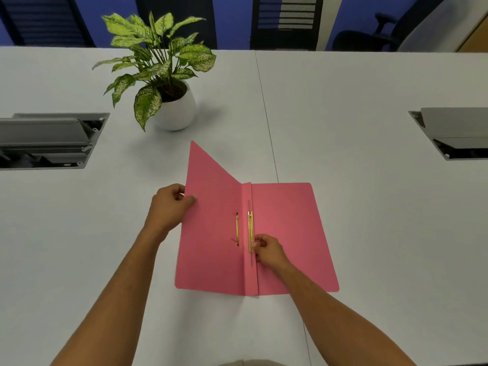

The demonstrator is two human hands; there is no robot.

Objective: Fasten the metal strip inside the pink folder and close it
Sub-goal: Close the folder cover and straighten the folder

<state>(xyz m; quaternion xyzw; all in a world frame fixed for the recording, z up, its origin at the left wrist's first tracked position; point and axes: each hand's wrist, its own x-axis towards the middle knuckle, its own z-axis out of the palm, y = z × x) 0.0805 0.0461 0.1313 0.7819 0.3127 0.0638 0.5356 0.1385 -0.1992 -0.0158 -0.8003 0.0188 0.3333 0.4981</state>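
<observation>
A: What is seen nearest the lower edge of the frame?

B: Two bare forearms are seen rising from the lower corners. The right hand (268, 249) is laid on the pink folder (287, 233) just right of its centre fold, slightly below the middle of the frame.

A: And its grip?

B: The fingers are pinched at the lower end of the metal strip (250, 231), a gold bar lying along the fold. The strip is touched by the fingertips; whether it is truly clamped cannot be told.

A: Where is the folder placed?

B: It is spread open on the white tabletop (369, 207), at the centre of the frame. The right cover is laid flat. The left cover (211, 220) is raised at a tilt, its far corner pointing towards the upper middle. A second thin gold bar (237, 228) is seen on the left cover, near the fold.

A: How is that cover kept up?

B: Its outer edge is grasped by the left hand (170, 204), with the thumb on the inner face and the fingers curled behind.

A: What is found farther off?

B: A potted plant (169, 83) in a white pot is set in the upper left. Open cable hatches are sunk into the tabletop at the left edge (50, 141) and right edge (454, 133). Dark office chairs (287, 22) are lined along the top.
</observation>
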